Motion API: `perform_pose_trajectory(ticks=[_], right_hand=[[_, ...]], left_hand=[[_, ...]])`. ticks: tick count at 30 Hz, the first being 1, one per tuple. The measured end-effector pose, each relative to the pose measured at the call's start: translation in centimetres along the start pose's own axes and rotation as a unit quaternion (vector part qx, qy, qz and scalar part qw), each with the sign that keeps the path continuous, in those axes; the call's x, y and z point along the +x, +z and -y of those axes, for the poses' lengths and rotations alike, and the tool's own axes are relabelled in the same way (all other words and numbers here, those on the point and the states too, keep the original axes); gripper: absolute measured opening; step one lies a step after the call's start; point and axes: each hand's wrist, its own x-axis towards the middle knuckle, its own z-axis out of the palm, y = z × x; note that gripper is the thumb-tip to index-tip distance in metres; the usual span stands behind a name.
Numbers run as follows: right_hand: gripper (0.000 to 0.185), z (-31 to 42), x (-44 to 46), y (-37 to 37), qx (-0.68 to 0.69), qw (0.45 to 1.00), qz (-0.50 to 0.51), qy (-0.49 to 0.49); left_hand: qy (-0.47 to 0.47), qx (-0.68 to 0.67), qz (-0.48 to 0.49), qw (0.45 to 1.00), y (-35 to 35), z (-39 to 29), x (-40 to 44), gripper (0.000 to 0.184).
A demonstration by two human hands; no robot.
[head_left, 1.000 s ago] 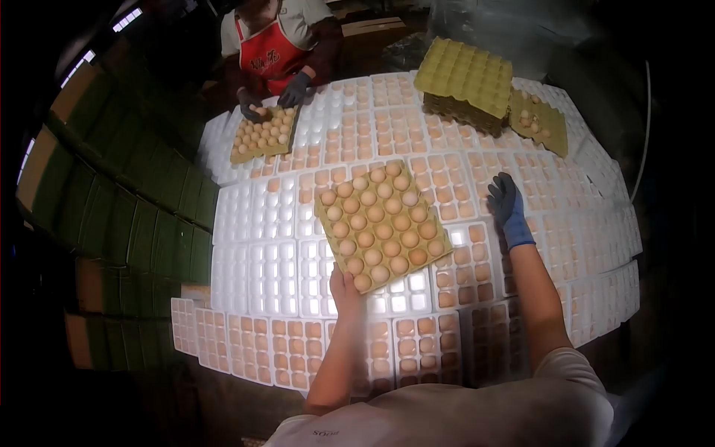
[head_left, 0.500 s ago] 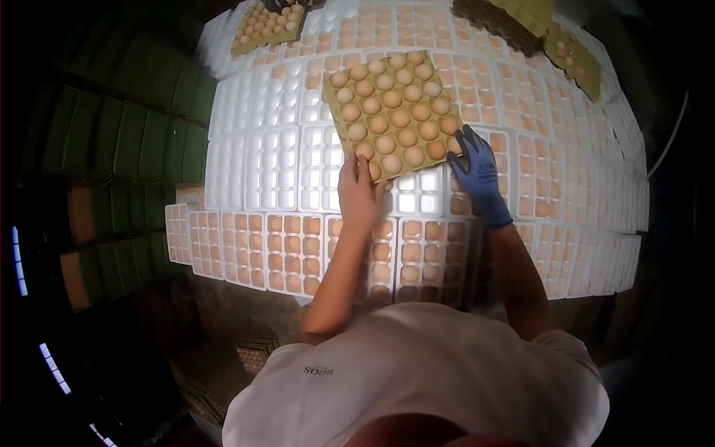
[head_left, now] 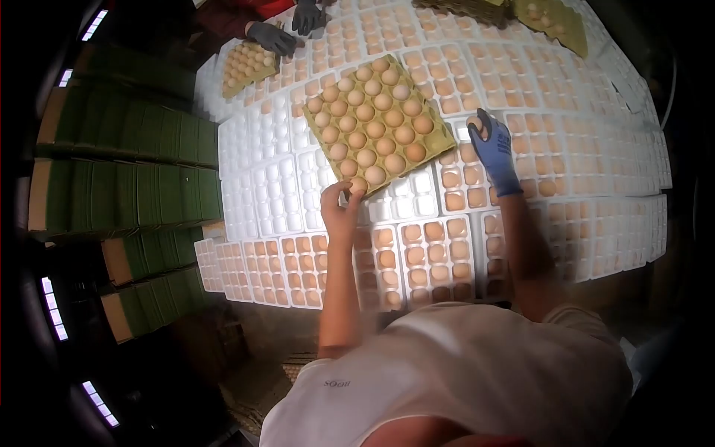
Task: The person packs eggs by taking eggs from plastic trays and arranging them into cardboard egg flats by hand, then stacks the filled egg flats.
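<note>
One egg (head_left: 475, 124) is gripped in the gloved fingers of the right hand (head_left: 495, 154), over the boxes (head_left: 277, 195) covering the table. The left hand (head_left: 339, 208) touches the near corner of the tray (head_left: 441, 140) (whether its fingers are shut, I cannot tell). The tray lies askew mid-table, probably to keep its eggs within reach. Another person's hands (head_left: 272, 39) are near the far-left corner; a tray stack (head_left: 478, 10) hides boxes at the far edge.

stacked green-sided, brown-ended cardboard boxes (head_left: 138, 192) | bright white segmented strip (head_left: 54, 308), left of the boxes' lower part | co-worker's dark-red cloth sleeve (head_left: 223, 27), above right of the boxes
</note>
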Motion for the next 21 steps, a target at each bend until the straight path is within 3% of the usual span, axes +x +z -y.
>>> perform_pose_trajectory(ticks=[1, 3, 5, 7, 10, 11, 13, 16, 21], right_hand=[[0.039, -1.1, 0.4, 0.4, -0.113, 0.985, 0.005, -0.133], [0.040, -2.6, 0.6, 0.3, -0.102, 0.984, -0.008, -0.146], [0.042, -3.2, -1.3, -1.5, -0.073, 0.989, -0.048, -0.119], [0.048, -2.9, -5.5, -4.8, -0.077, 0.991, -0.052, -0.098], [0.066, -4.2, -14.4, -8.8, -0.247, 0.965, -0.058, -0.066], [0.075, -4.7, -17.0, -10.2, -0.265, 0.961, -0.066, -0.035], [0.083, -7.7, -22.1, -10.0, -0.278, 0.950, -0.142, -0.001], [0.075, -4.8, -22.5, -11.5, -0.259, 0.959, -0.089, 0.074], [0.077, -6.1, -22.9, -11.4, -0.241, 0.964, -0.057, 0.092]], left_hand=[[0.009, 0.009, 0.002, 1.000, 0.1, -0.8, -0.1, 0.034], [0.054, 0.030, -0.002, 0.998, 0.5, -1.8, -0.9, 0.038], [0.023, 0.117, -0.020, 0.993, 1.5, -2.9, -3.8, 0.062], [0.001, 0.118, 0.004, 0.993, 2.1, -3.6, -7.5, 0.078], [0.056, 0.311, 0.183, 0.931, 3.0, -2.2, -13.6, 0.088], [0.049, 0.289, 0.211, 0.933, 3.6, -0.8, -15.3, 0.092], [0.047, 0.251, 0.197, 0.947, 3.9, -1.1, -15.1, 0.094], [0.024, 0.281, 0.233, 0.931, 3.8, -1.0, -15.1, 0.095], [0.056, 0.298, 0.226, 0.926, 3.8, -1.6, -14.8, 0.093]])
